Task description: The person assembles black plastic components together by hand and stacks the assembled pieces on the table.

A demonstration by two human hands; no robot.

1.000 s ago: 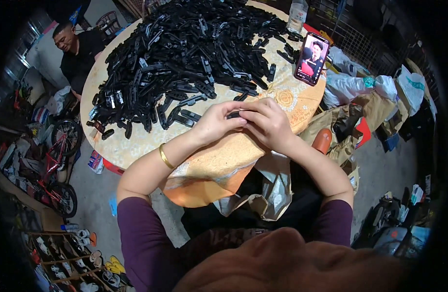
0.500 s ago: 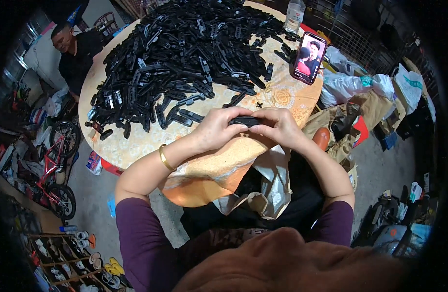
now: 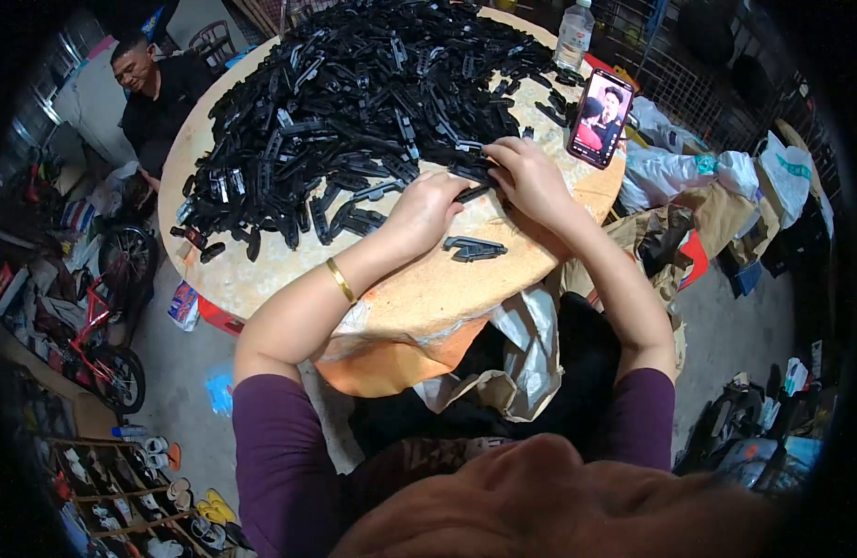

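A large heap of narrow black plastic clip-like pieces (image 3: 354, 102) covers the far part of a round table (image 3: 252, 279) with a patterned cream cover. At the heap's near edge, my left hand (image 3: 427, 216) has its thumb and fingers closed on the end of a dark piece (image 3: 473, 192). My right hand (image 3: 533, 184) curls over the other side, fingertips among the pieces and closed on a black one, partly hidden. Nearer to me, a loose black clip-like piece (image 3: 476, 248) lies on the cover, touched by neither hand.
A phone (image 3: 598, 118) showing a video stands at the table's right, near a clear bottle (image 3: 574, 37). White bags (image 3: 680, 177) and brown paper are piled right of the table. Another person (image 3: 159, 98) sits at far left, above a red bicycle (image 3: 98, 316).
Both hands have moved forward from the table's near edge to the heap. The black piece they held together now lies on the cover, released. The view has shifted slightly.
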